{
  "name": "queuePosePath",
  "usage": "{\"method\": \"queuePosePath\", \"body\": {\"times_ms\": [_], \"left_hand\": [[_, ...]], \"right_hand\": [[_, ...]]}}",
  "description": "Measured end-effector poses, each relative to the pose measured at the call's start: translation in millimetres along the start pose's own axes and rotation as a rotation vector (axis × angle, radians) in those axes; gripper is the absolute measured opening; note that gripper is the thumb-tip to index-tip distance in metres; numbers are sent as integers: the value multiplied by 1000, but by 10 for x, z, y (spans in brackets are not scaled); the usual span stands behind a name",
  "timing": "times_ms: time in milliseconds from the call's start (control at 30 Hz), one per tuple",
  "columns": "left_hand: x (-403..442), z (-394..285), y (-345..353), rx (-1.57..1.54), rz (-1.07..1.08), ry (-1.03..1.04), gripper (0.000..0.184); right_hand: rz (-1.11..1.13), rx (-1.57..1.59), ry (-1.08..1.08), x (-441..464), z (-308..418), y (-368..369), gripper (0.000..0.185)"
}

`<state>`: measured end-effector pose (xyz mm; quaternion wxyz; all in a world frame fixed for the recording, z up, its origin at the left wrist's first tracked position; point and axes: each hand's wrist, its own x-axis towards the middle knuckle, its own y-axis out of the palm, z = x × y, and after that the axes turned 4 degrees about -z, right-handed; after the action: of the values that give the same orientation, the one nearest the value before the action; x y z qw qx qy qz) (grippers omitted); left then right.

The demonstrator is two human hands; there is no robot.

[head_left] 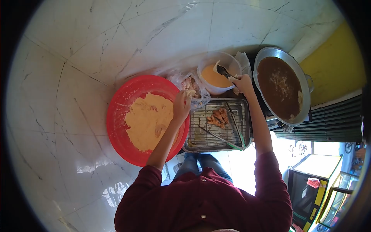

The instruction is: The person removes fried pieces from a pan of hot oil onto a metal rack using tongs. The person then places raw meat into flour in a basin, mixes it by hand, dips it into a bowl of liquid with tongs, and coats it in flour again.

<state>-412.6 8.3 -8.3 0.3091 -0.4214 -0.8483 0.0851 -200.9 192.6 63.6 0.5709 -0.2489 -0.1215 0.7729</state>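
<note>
My left hand (182, 104) is closed at the edge of a clear plastic bag (201, 101) of pale raw pieces (190, 84), just past the rim of a red basin (116, 127) that has pale flour (145, 120) in it. My right hand (242, 83) grips dark-tipped tongs (223, 71) over a clear tub (203, 62) of orange-yellow batter (214, 79). The tongs' tips are near a pale, batter-coated piece (216, 65) at the tub's inner side. What exactly my left fingers pinch is too small to tell.
A wire rack tray (193, 142) holds browned pieces (219, 118) and green-handled tongs (220, 139). At the right, a large metal pan (305, 92) of brown oil (276, 91) stands on a stove, with foam and pale bits in it. A yellow-framed glass case (313, 174) is lower right.
</note>
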Motion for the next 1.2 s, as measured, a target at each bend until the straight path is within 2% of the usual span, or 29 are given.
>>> {"method": "queuePosePath", "body": {"times_ms": [67,133,200,267,333,400,467,500,567,600,667,767,933,1033,1100,1200], "left_hand": [[183,-86,139,5,21,87,17],[286,30,303,39,17,126,17],[342,139,421,-137,76,-10,16],[363,131,401,-94,78,27,18],[350,158,405,-52,81,63,19],[308,213,435,-87,52,-14,23],[278,319,491,-136,53,-84,25],[275,348,513,-186,51,-148,27],[267,401,546,-181,44,-160,28],[283,361,522,-175,39,-172,29],[295,283,459,-128,32,-133,29],[332,117,350,-85,48,-92,30],[300,221,429,-61,68,-119,31],[299,244,413,-46,14,-63,31],[300,250,399,-99,84,-103,32],[278,338,473,-157,53,-153,31]], "right_hand": [[-183,-582,-289,215,-63,145,33],[-173,-660,-253,271,12,321,32],[-162,-740,-222,386,38,417,31],[2,-869,-210,553,-36,539,33],[2,-860,-233,531,26,570,32],[4,-852,-252,551,46,590,32],[184,-737,-154,645,54,583,29],[185,-737,-154,648,56,573,29],[301,-419,55,664,77,553,30],[302,-419,53,657,82,542,30],[313,-190,192,633,77,511,29],[293,-2,281,659,-41,392,31],[301,261,284,269,52,160,28],[274,389,328,42,122,93,28],[246,443,348,-87,106,92,28],[230,530,363,-209,-2,99,34]]}}
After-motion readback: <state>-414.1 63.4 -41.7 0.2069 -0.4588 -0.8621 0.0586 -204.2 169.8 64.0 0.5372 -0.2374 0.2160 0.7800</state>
